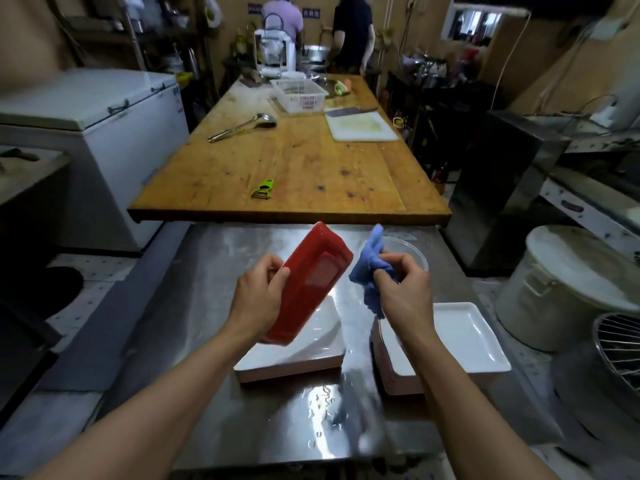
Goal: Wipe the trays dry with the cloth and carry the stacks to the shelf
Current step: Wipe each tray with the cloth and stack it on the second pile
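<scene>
Presently my left hand (258,292) grips the red tray (311,282) tilted, underside exposed; beside it, my right hand (403,289) clutches the blue cloth (369,268).

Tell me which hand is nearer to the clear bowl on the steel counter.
Right. The right hand, which grips the blue cloth, is just in front of the clear bowl and overlaps its rim in this view. The left hand holds the red tray, farther to the left.

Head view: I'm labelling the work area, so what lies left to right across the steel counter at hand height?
Left hand → red tray → blue cloth → right hand. Lower down: left white tray stack, then right white tray stack.
</scene>
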{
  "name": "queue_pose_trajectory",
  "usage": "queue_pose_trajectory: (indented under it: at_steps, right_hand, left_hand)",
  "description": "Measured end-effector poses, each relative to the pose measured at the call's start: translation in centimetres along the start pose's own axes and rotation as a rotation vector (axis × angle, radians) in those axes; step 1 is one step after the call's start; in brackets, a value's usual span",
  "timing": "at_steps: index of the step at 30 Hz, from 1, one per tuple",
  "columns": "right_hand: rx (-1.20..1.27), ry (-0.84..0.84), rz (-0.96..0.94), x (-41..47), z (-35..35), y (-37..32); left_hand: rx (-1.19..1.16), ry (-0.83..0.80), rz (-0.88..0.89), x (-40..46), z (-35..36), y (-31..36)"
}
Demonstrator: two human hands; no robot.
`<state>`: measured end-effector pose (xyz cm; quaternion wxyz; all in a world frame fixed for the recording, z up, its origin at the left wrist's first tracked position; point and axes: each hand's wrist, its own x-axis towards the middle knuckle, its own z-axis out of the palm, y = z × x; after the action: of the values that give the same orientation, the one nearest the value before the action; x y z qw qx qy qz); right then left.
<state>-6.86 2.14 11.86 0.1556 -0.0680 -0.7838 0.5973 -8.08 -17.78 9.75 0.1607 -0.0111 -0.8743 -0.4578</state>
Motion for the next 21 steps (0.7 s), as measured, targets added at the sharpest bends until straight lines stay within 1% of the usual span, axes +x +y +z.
queue_pose_trajectory:
  at_steps: [4, 7, 10, 14, 16, 19, 21]
  right_hand:
    - [0.003, -0.012, -0.221, -0.2, 1.5, -4.4]
    - [-0.084, -0.056, -0.356, -0.7, 3.3, -6.5]
    - [-0.181, -0.048, -0.502, -1.0, 4.7, -7.5]
    - [-0.407, -0.07, -0.617, -0.8, 5.9, -8.1]
    - [-0.483, -0.075, -0.669, -0.6, 6.2, -8.0]
    - [-0.571, -0.084, -0.692, -0.2, 6.3, -7.6]
    - [-0.567, -0.057, -0.685, 0.2, 5.9, -7.4]
  left_hand:
    - [-0.296, -0.01, -0.17, -0.3, -1.3, 2.1]
    - [-0.441, -0.024, -0.201, -0.9, -1.8, 3.5]
    - [-0.494, -0.007, -0.199, -1.6, -2.2, 4.5]
    - [-0.443, 0.019, -0.152, -1.9, -2.6, 5.3]
    - [-0.441, 0.042, -0.136, -1.9, -2.8, 5.7]
    - [-0.46, 0.09, -0.14, -1.9, -3.0, 6.1]
    - [-0.519, 0.096, -0.169, -2.1, -3.1, 6.3]
